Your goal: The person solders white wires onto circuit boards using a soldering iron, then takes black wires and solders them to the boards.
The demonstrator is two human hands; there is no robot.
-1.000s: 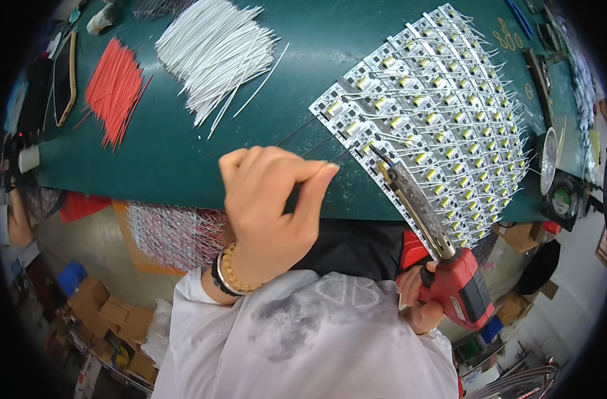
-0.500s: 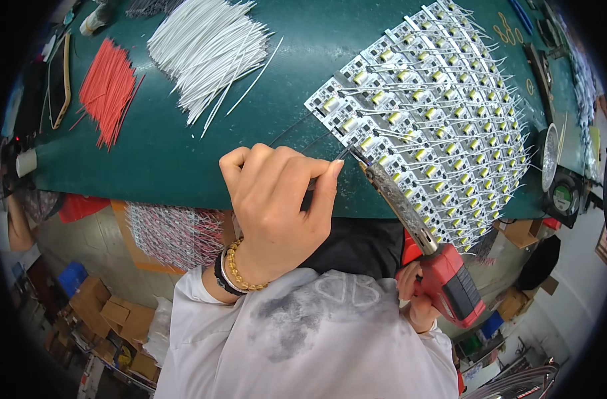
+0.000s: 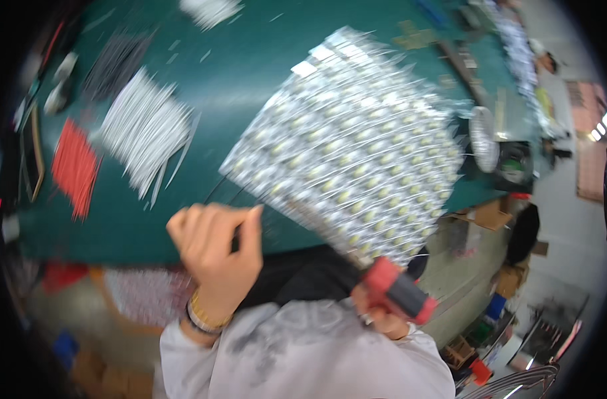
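Observation:
A large sheet of small white circuit boards (image 3: 363, 139) with yellow parts and many white wires lies tilted on the green table, blurred by motion. Short dark wires (image 3: 236, 197) run from its near left edge toward my left hand (image 3: 217, 243). That hand is closed in a pinch, thumb and forefinger on a thin dark wire, though blur hides its exact end. My right hand (image 3: 380, 314) grips a soldering gun (image 3: 398, 291) with a red and black body. Its long metal barrel reaches along the sheet's near edge; I cannot tell if the tip touches.
Bundles of red wires (image 3: 76, 166), white wires (image 3: 147, 130) and dark wires (image 3: 117, 63) lie on the green table (image 3: 224, 86) to the left. Right of the sheet stand a round metallic dish (image 3: 483, 139) and a black fan (image 3: 514, 166). Cardboard boxes (image 3: 493, 216) are below the table's right side.
The view has swung, so the table, sheet and both hands appear shifted left. The soldering gun's barrel has drawn away from my left fingertips. Both hands keep their hold.

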